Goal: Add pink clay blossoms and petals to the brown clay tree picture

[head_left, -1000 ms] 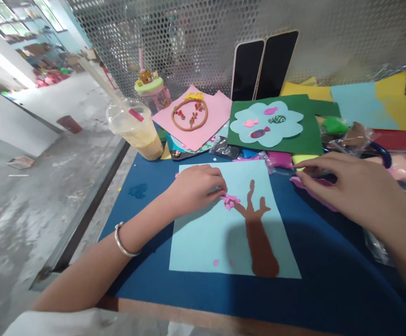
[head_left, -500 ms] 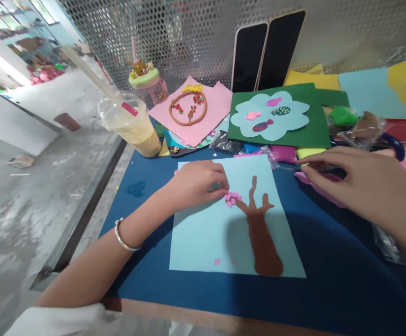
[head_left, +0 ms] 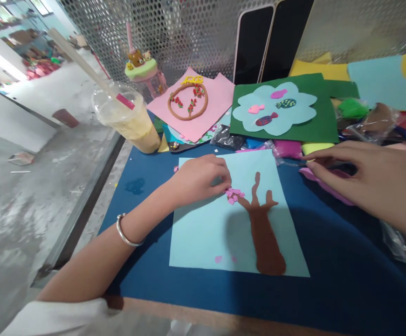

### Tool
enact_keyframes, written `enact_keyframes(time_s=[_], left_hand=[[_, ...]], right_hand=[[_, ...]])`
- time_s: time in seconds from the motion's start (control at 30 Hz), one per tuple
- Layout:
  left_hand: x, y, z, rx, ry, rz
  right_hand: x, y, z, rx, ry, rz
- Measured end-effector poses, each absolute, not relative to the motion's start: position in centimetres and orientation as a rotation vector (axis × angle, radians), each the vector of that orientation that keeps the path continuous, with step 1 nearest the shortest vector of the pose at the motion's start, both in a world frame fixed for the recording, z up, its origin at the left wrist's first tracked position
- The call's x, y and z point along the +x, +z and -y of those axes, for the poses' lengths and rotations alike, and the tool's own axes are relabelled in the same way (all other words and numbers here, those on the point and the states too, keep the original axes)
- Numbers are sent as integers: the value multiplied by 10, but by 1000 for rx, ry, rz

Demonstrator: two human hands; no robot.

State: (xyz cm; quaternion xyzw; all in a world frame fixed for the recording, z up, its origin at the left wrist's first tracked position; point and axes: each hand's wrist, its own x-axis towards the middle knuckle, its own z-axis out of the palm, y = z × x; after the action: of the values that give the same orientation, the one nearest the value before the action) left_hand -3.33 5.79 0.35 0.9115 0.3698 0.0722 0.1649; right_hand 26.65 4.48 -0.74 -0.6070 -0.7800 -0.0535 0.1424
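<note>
A light blue paper sheet lies on a dark blue mat. On it is a brown clay tree trunk with small pink clay petals at its left branch. My left hand, a silver bangle on the wrist, rests on the sheet with its fingertips pinched together at the petals. My right hand reaches over a flat pink clay piece at the right, fingers curled and pinching at its edge.
An iced drink cup with a straw stands at the back left. Behind lie a pink sheet with a clay ring, a green sheet with clay fish, two dark phones, clay bags and coloured paper. The table edge drops off at left.
The camera tilted down slightly, so everything sits a little higher in view. My left hand's fingers keep working at the pink petals; my right hand stays at the pink clay piece.
</note>
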Motion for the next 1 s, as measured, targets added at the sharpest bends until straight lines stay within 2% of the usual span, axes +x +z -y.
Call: enact_keyframes(time_s=[0.27, 0.63, 1.0], left_hand=[[-40, 3, -61, 2497, 397, -1047], [-36, -8, -59, 2506, 431, -1071], [-33, -1, -44, 2359, 453, -1356]], right_hand=[[268, -6, -46, -1812, -160, 2229], [272, -5, -46, -1890, -47, 2291], [281, -18, -45, -1756, -45, 2374]])
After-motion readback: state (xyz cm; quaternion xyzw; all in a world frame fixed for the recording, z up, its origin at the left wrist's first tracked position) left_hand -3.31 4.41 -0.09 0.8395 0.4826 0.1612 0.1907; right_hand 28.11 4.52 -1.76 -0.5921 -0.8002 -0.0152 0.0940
